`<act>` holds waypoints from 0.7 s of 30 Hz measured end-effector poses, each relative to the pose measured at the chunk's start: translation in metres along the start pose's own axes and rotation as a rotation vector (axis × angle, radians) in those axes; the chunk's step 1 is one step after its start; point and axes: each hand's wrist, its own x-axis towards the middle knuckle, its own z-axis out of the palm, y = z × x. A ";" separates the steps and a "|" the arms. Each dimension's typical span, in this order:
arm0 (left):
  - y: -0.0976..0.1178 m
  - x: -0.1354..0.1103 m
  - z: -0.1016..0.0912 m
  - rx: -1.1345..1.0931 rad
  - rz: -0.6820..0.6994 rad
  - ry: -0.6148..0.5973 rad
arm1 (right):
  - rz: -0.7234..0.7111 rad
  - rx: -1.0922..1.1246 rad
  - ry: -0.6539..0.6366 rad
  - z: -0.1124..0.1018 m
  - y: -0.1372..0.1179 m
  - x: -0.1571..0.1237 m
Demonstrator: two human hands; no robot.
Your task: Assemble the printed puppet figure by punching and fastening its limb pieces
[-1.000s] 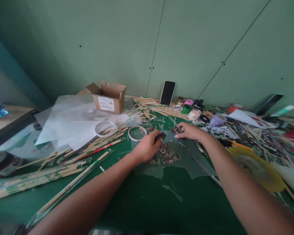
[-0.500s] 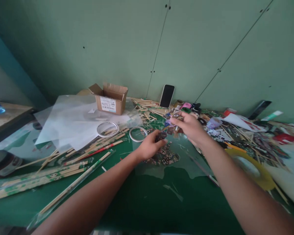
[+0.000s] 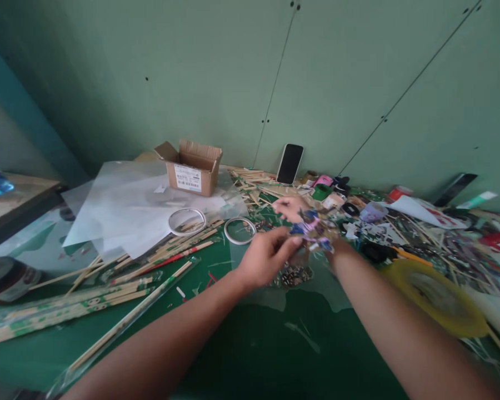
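Note:
My left hand is closed, thumb against fingers, on a blue, purple and gold ornament of small cut-out shapes, blurred at its edges. Behind it, my right hand reaches past with its fingers curled in and their tips close together; whatever they hold, if anything, is too small to make out. The ornament hides part of my right wrist. Below my hands, a pile of small dark patterned pieces lies on a clear plastic sheet. A silver ring-shaped roll lies left of them.
An open cardboard box stands on white sheets at the back left. Bundled wooden sticks lie left. A phone leans on the wall. A yellow roll lies near my right forearm, with mixed craft scraps behind.
The ornament, earlier at my right hand's fingers, is now in my left hand and nearer to me. My right hand has moved left and behind it. The view has shifted slightly.

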 end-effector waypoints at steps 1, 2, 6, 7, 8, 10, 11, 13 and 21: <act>0.003 -0.003 0.002 0.016 0.014 -0.050 | 0.010 -0.067 -0.019 0.010 -0.001 0.004; 0.005 -0.006 0.004 0.020 0.029 -0.078 | 0.013 -0.127 -0.037 0.021 -0.003 0.007; 0.008 -0.010 0.007 0.014 0.047 -0.077 | 0.064 -0.326 -0.085 0.053 -0.014 0.012; 0.008 -0.009 0.006 0.016 0.048 -0.052 | 0.079 -0.362 -0.097 0.057 -0.017 0.013; 0.008 -0.008 0.005 0.017 0.048 -0.027 | 0.094 -0.392 -0.113 0.060 -0.020 0.014; 0.009 -0.007 0.003 0.010 0.047 0.005 | 0.128 -0.432 -0.153 0.064 -0.022 0.017; 0.010 -0.006 0.002 0.010 0.045 0.013 | 0.149 -0.443 -0.178 0.064 -0.022 0.019; 0.011 -0.006 0.001 0.022 0.035 0.015 | 0.187 -0.454 -0.237 0.065 -0.018 0.023; 0.009 -0.007 0.004 0.066 0.008 -0.052 | 0.122 -0.406 -0.343 0.050 0.003 0.035</act>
